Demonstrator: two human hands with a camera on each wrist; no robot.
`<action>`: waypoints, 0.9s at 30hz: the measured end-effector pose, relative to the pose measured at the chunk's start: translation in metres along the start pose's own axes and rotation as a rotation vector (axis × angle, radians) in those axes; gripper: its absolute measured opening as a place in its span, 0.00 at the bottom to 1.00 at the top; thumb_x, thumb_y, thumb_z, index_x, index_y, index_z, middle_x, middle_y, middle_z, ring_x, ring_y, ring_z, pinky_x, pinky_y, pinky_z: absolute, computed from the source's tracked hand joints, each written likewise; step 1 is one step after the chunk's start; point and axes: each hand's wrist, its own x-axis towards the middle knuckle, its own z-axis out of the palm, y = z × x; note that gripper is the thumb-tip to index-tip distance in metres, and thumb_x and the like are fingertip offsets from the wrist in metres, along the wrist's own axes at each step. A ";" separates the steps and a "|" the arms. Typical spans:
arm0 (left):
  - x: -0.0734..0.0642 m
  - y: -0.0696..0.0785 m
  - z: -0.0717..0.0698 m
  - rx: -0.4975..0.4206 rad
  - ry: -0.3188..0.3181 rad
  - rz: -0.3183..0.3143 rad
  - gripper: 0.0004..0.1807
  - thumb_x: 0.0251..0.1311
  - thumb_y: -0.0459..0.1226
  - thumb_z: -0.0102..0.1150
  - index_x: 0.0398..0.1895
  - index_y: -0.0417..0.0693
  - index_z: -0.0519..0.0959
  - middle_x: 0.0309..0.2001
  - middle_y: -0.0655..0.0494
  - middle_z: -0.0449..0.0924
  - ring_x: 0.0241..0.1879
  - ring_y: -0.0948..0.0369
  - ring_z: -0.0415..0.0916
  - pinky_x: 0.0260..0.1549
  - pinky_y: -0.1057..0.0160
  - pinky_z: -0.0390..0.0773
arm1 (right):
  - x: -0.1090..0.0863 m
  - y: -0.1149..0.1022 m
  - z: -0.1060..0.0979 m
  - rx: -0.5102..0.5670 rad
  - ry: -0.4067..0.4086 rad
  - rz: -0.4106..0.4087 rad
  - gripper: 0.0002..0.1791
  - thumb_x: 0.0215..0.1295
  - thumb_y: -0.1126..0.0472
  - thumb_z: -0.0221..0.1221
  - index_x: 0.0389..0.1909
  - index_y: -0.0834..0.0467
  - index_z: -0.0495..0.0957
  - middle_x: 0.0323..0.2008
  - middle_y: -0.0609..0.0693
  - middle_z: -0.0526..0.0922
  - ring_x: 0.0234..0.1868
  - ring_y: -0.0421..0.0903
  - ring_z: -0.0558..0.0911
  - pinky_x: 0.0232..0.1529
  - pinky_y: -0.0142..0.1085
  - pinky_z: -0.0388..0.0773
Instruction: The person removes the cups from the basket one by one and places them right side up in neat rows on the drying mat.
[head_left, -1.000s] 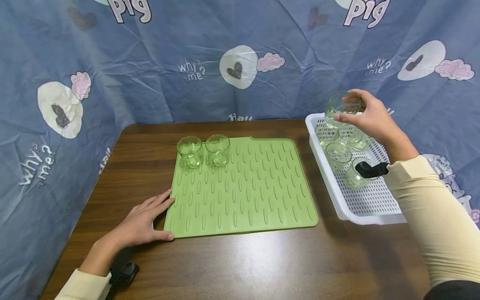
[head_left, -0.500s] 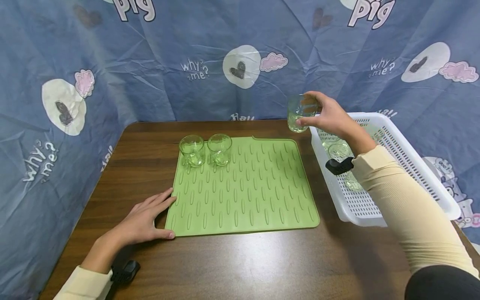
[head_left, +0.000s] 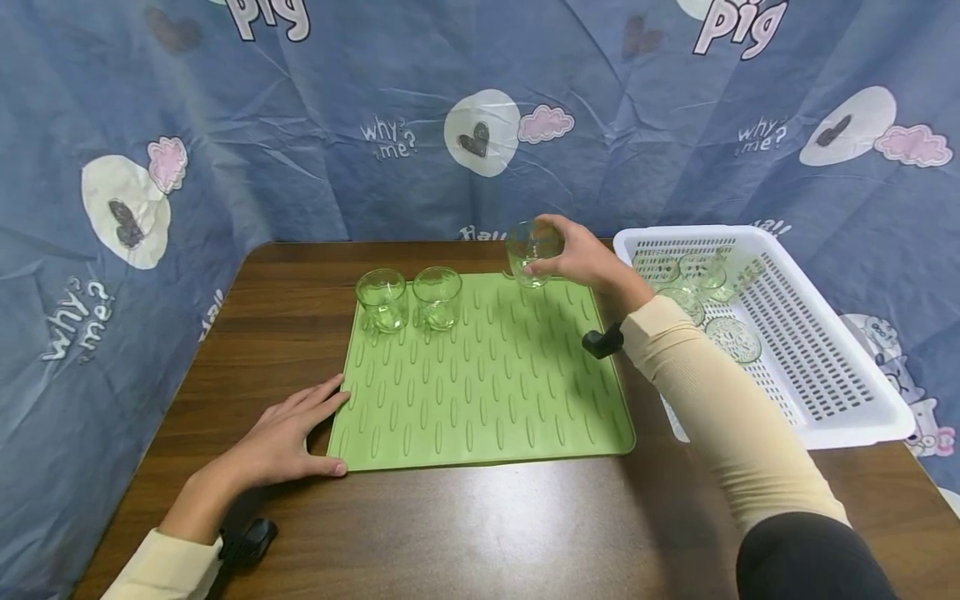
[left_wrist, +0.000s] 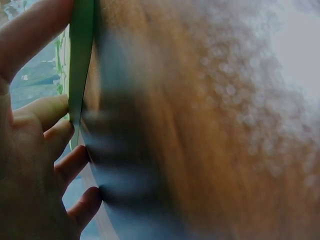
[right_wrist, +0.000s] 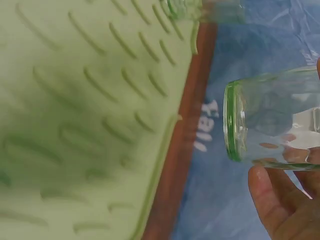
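My right hand (head_left: 588, 257) grips a clear drinking glass (head_left: 529, 250) by its side and holds it upright above the back edge of the green ridged mat (head_left: 480, 392). In the right wrist view the thick base of that glass (right_wrist: 270, 120) shows, apart from the mat. Two more glasses (head_left: 382, 302) (head_left: 438, 300) stand side by side at the mat's back left corner. My left hand (head_left: 281, 437) lies at the mat's left edge with fingers spread. In the left wrist view its fingertips (left_wrist: 59, 107) touch the mat's rim (left_wrist: 82, 60).
A white perforated basket (head_left: 825, 350) stands on the right of the brown table (head_left: 487, 533), with several glasses (head_left: 733, 337) inside. A blue printed cloth (head_left: 337, 150) hangs behind the table.
My right hand has carried the glass left from above the basket, past its left rim, and lower to over the mat's back edge. The left hand has stayed at the mat's edge.
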 end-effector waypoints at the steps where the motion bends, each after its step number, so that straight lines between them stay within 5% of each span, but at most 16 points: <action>1: 0.000 0.000 0.000 0.001 0.001 0.002 0.57 0.45 0.65 0.69 0.75 0.48 0.61 0.79 0.47 0.52 0.73 0.40 0.55 0.57 0.30 0.62 | 0.002 0.000 0.005 0.007 -0.003 -0.001 0.49 0.58 0.57 0.70 0.77 0.57 0.54 0.70 0.57 0.69 0.68 0.55 0.72 0.66 0.50 0.70; 14: -0.001 -0.001 0.000 -0.005 0.007 0.003 0.57 0.45 0.65 0.70 0.75 0.47 0.62 0.79 0.46 0.53 0.73 0.40 0.55 0.57 0.29 0.62 | 0.016 0.001 0.054 0.054 -0.036 0.024 0.50 0.56 0.55 0.72 0.76 0.55 0.55 0.69 0.53 0.71 0.68 0.52 0.72 0.68 0.48 0.69; 27: -0.001 -0.001 0.001 -0.014 0.008 -0.005 0.57 0.45 0.65 0.70 0.75 0.49 0.61 0.79 0.47 0.52 0.73 0.40 0.55 0.57 0.28 0.61 | 0.019 0.007 0.072 0.098 -0.073 0.042 0.49 0.57 0.57 0.72 0.76 0.53 0.56 0.70 0.55 0.70 0.62 0.55 0.78 0.65 0.48 0.72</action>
